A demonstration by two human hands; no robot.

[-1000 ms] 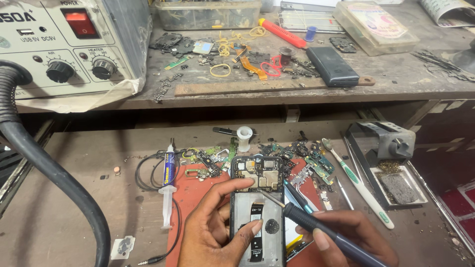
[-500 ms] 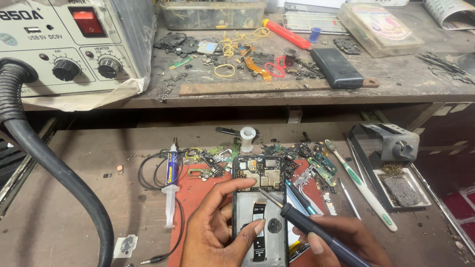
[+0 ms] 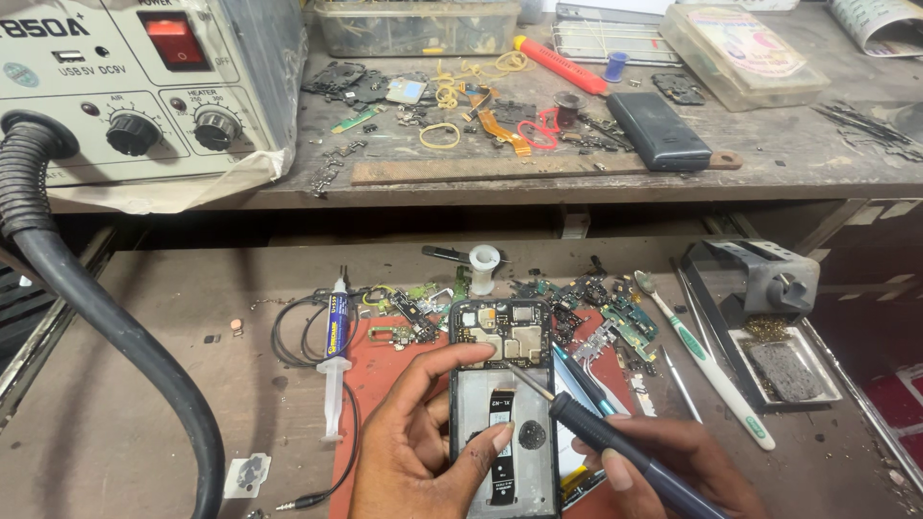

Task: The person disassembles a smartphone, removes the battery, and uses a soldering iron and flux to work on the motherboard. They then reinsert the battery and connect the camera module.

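Observation:
An opened phone [image 3: 504, 384] with its back cover off lies on a red mat [image 3: 385, 384], its circuit board exposed at the top. My left hand [image 3: 418, 442] grips the phone's left edge, the forefinger across the board and the thumb on the lower frame. My right hand [image 3: 663, 461] holds a dark-handled screwdriver [image 3: 596, 437] whose thin tip touches the phone's middle, just below the board.
A flux syringe [image 3: 334, 351], black cables [image 3: 293, 332], loose circuit parts [image 3: 596, 308], a toothbrush [image 3: 707, 360] and a soldering iron stand [image 3: 764, 298] surround the mat. A hot air station [image 3: 135, 86] with a thick black hose [image 3: 87, 308] sits at the left; the upper shelf [image 3: 577, 173] holds clutter.
The view has shifted slightly down and right. Both hands stay on the phone, and the screwdriver tip stays near the phone's middle.

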